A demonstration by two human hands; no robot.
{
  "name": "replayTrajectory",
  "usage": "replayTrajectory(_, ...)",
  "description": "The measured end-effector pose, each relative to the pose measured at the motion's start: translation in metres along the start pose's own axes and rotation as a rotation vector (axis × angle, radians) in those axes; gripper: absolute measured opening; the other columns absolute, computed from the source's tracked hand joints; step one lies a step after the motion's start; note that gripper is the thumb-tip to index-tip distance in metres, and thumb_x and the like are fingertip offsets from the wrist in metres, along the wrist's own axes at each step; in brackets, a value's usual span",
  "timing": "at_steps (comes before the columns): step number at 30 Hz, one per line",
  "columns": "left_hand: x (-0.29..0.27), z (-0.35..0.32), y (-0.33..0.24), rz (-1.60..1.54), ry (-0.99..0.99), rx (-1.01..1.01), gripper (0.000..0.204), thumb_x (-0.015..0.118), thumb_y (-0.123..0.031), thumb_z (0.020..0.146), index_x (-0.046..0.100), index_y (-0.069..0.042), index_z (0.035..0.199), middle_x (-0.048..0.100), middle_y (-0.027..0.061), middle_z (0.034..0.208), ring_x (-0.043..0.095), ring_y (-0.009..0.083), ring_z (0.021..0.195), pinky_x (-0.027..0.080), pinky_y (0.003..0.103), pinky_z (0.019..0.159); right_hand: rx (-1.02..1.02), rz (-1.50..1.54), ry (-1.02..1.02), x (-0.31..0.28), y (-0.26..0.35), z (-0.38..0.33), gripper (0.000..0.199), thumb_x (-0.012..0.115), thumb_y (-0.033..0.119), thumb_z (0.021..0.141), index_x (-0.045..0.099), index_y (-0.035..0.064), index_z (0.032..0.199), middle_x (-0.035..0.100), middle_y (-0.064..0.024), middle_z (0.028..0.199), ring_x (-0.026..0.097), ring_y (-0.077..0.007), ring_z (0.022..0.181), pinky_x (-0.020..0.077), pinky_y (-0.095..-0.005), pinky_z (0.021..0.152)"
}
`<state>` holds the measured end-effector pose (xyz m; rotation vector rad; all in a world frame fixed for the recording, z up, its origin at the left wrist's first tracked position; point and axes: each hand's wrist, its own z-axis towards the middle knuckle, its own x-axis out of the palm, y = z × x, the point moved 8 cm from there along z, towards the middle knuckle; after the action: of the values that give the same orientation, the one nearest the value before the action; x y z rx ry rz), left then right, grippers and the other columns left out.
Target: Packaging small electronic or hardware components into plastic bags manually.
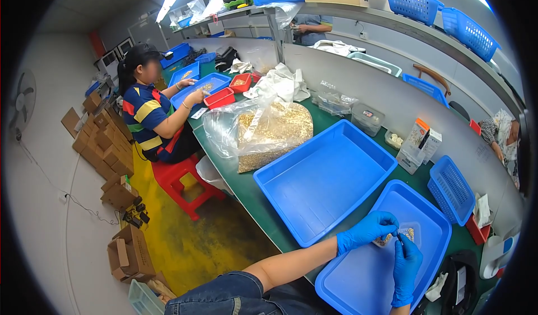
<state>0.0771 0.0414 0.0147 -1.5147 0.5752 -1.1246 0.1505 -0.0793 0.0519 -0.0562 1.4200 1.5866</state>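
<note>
1. Two blue trays sit side by side on the green bench [246,189]: a larger empty tray [322,183] toward the bench middle and a nearer work tray [358,278] under the hands. Their rims stand just apart, with a narrow green strip between them.
2. The empty tray has a bare floor. The work tray's near-left half is also bare; the bench front edge runs diagonally just left of both trays, with yellow floor [196,242] beyond it.
3. A small clear dish [412,232] of tiny tan parts lies in the work tray's far half, near its far rim.
4. Left hand [367,230], blue-gloved: fingers curled together, tips resting on the dish's left edge among the parts.
5. Right hand [406,265], blue-gloved: thumb and forefinger pressed together, pinching something small and dark just above the dish. What it is cannot be told.
6. A clear plastic bag [269,130] of tan granular parts lies beyond the empty tray's far-left corner.
7. White cartons with orange tops [419,141] stand upright against the white divider, right of the empty tray; a clear lidded tub [367,119] sits further left of them.
8. A blue mesh basket [451,189] stands just right of the work tray's far corner.
9. A co-worker in a striped shirt [148,119] sits on a red stool [182,180] down the bench; brown cartons [106,147] are stacked behind.
</note>
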Motion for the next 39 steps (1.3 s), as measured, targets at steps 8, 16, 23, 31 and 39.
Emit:
replayTrajectory(8,-0.002,0.0,0.0,0.034,-0.01,0.012,0.011,0.058,-0.01,0.084,0.062,0.001,0.083,0.061,0.006,0.081,0.057,0.01,0.078,0.046,0.024,0.076,-0.015,-0.016,0.001,-0.002,0.003,0.002,0.02,0.063,0.004,0.082,0.066,0.0025,0.102,0.062,-0.0117,0.077,0.058,-0.017,0.065,0.0456,-0.0293,0.06)
replayTrajectory(16,0.0,-0.001,-0.002,0.041,0.017,0.029,0.012,0.058,-0.011,0.084,0.063,0.0,0.084,0.062,0.0058,0.081,0.057,0.01,0.078,0.045,0.024,0.075,-0.073,-0.072,0.011,-0.006,0.008,0.003,0.02,0.063,0.004,0.082,0.066,0.0024,0.101,0.061,-0.0117,0.082,0.06,-0.0185,0.07,0.0465,-0.0293,0.063)
replayTrajectory(23,0.002,-0.003,0.012,-0.104,0.052,-0.151,0.017,0.056,-0.016,0.088,0.063,-0.001,0.095,0.064,0.0064,0.088,0.058,0.0089,0.078,0.047,0.021,0.075,-0.068,-0.033,-0.047,-0.009,0.006,-0.001,0.02,0.063,0.003,0.082,0.066,0.003,0.102,0.063,-0.0109,0.086,0.061,-0.0182,0.071,0.0477,-0.0293,0.064)
replayTrajectory(31,-0.005,-0.009,-0.009,0.023,-0.073,-0.066,0.023,0.057,-0.017,0.088,0.063,0.0,0.101,0.064,0.0034,0.086,0.056,0.0069,0.07,0.046,0.021,0.068,-0.146,-0.017,-0.123,-0.009,0.017,0.008,0.019,0.066,0.004,0.08,0.064,0.0037,0.099,0.063,-0.0091,0.079,0.056,-0.0137,0.063,0.0452,-0.0262,0.058)
replayTrajectory(39,0.013,-0.006,0.003,-0.16,-0.036,-0.126,0.017,0.055,-0.011,0.089,0.063,0.0,0.098,0.064,0.0053,0.086,0.053,0.0067,0.066,0.044,0.021,0.062,-0.12,-0.052,-0.141,-0.022,0.015,0.003,0.013,0.066,0.009,0.08,0.065,0.0051,0.092,0.064,-0.0124,0.079,0.062,-0.0248,0.065,0.0489,-0.0313,0.058)
